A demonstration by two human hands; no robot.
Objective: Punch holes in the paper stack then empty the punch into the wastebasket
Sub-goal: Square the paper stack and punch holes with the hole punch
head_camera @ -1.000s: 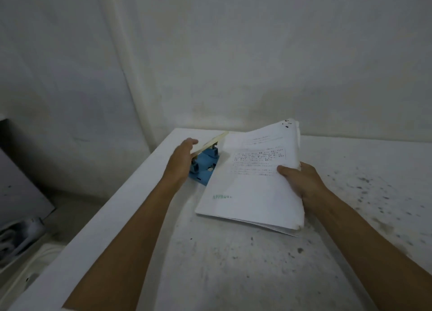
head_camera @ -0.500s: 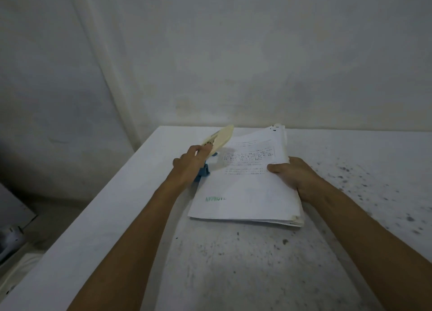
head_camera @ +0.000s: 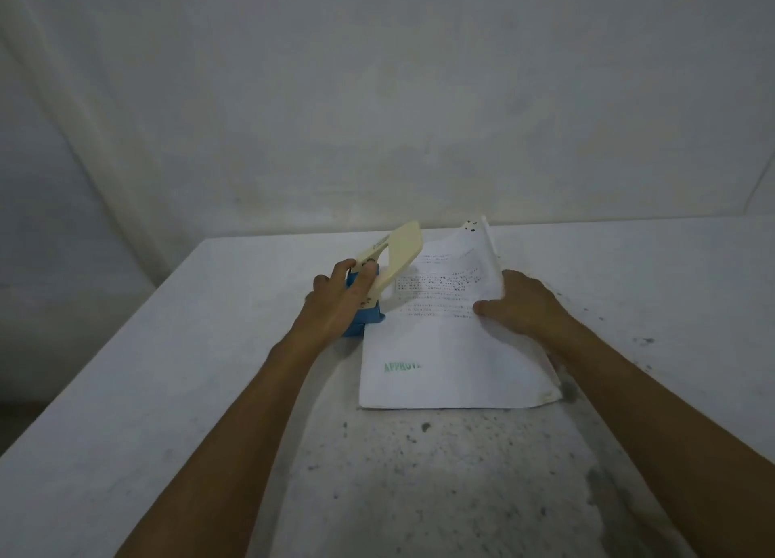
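Note:
A white paper stack with printed text and a green stamp lies on the table, its far right corner curled up and showing small holes. A hole punch with a cream lever and a blue base stands at the stack's left edge, its lever raised over the paper. My left hand wraps around the punch's base and lever hinge. My right hand presses on the stack's right edge, thumb on the top sheet. No wastebasket is in view.
The white table is speckled with dark marks on its near and right parts. Its left edge drops off to a dim floor. A plain white wall stands just behind the table's far edge.
My left hand has moved from beside the punch to gripping it. The lever has tipped up higher over the paper. The stack has settled flatter, and the view has swung to the right.

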